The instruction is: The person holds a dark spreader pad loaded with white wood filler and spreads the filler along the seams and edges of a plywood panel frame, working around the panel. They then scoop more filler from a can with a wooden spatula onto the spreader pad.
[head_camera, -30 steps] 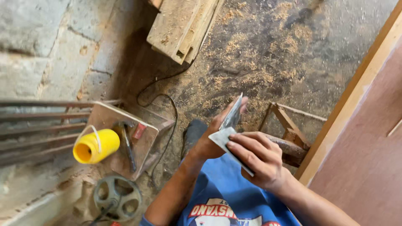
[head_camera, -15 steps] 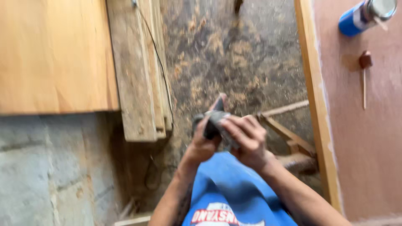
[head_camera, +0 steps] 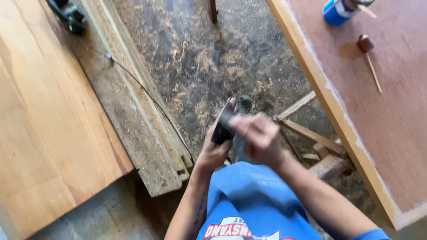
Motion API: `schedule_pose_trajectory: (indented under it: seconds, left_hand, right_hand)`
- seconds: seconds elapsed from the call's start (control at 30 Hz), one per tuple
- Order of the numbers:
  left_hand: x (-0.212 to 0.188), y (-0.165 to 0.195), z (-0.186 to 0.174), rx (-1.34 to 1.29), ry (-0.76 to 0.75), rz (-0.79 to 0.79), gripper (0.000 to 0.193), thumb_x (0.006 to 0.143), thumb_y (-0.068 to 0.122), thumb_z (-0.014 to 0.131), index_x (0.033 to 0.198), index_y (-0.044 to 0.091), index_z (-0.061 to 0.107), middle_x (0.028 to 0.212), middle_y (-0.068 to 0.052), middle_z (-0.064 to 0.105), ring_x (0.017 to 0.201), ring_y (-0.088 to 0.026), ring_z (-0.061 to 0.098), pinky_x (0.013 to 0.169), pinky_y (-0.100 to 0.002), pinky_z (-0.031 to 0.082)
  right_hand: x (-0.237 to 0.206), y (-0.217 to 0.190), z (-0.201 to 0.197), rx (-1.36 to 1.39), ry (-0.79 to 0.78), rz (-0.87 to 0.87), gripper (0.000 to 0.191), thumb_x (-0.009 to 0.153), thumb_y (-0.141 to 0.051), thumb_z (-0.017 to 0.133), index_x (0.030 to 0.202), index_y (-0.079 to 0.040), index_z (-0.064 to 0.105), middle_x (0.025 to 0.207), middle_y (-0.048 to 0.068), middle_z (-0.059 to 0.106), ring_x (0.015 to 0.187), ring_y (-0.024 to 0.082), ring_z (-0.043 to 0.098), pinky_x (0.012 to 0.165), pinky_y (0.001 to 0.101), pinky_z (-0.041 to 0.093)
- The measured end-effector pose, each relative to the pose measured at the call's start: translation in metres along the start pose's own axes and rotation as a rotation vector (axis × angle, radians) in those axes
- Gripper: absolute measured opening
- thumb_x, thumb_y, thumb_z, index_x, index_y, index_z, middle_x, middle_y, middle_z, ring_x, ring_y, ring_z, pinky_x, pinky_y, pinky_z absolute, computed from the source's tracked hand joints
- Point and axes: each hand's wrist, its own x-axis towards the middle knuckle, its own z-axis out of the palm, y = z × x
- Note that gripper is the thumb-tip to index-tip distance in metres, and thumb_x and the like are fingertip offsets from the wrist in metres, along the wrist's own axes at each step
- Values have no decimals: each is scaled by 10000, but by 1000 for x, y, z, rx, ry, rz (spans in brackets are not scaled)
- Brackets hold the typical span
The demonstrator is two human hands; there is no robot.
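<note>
Two hands are held together in front of the chest, above the floor between a plank stack and a table. The left hand [head_camera: 213, 151] is wrapped around a small dark object [head_camera: 221, 129], its fingers closed on it. The right hand [head_camera: 260, 135] is pressed against the same object from the right; it is blurred, so whether its fingers are clamped or only laid on cannot be told. What the dark object is cannot be made out, and a grey rounded shape [head_camera: 243, 104] showing just beyond it is unclear as well.

As a judgement, the work on the held object is under way: it is gripped and being handled, but no finished result is shown, and how much remains cannot be read from this view.

Edges and room: to the left, a wide wooden board [head_camera: 40, 129] is laid beside rough dusty planks [head_camera: 133, 120], whose near corner ends just left of the left forearm. A thin black cable [head_camera: 147, 95] runs across the planks from a dark tool [head_camera: 66, 15] at the far left. To the right, the light edge of a reddish-brown table [head_camera: 329, 111] runs diagonally near the right arm; a blue can [head_camera: 340, 11] and a small dark-headed stick [head_camera: 369, 55] are set on it far off. A wooden frame [head_camera: 311, 138] sits low beside the right hand. The sawdust-covered floor [head_camera: 213, 58] beyond the hands is the open room.
</note>
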Motion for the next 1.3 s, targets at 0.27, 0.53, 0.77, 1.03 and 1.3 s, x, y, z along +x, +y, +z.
schedule_pose_trajectory:
  seconds: [0.27,0.53,0.77,1.03,1.3]
  left_hand:
    - [110,-56,-67,-78,473,-271,524,739,-131,592,1247,-16,550,1114,-175,626,1000,-214,644,917,-370,563]
    - [239,-92,-119,-1091,333,-151,573,978,238,619,1475,5,453,1332,-323,565,876,-322,616,702,-409,546]
    - [332,-58,-124,-847,129,-173,820,948,338,703,1600,-38,377,1523,-304,503,1320,-390,591,1135,-502,484]
    - [482,-84,-176,-234,-189,-234,786,944,21,659,1636,43,287,1644,-177,418,1517,-316,442,1295,-431,359]
    - [602,-30,-241,-106,-450,-311,898,770,-165,505,1632,-23,298,1690,-181,363,1598,-262,309,1339,-398,211]
  right_hand:
    - [32,165,18,244,125,584,275,961,16,647,1231,15,700,1135,165,736,1042,263,718,923,352,563]
    - [127,241,19,328,6,522,266,932,33,653,1193,5,697,1136,165,732,1039,263,734,919,348,565]
    - [216,284,5,153,-1,578,281,977,31,638,1243,-27,706,1114,173,712,914,273,730,779,354,583]
    - [330,314,42,69,120,-85,264,900,-65,739,1161,-33,705,1084,138,703,867,293,684,748,389,588]
    - [420,340,93,-117,223,154,338,833,14,669,1166,-17,715,1090,153,702,856,300,680,746,414,567]
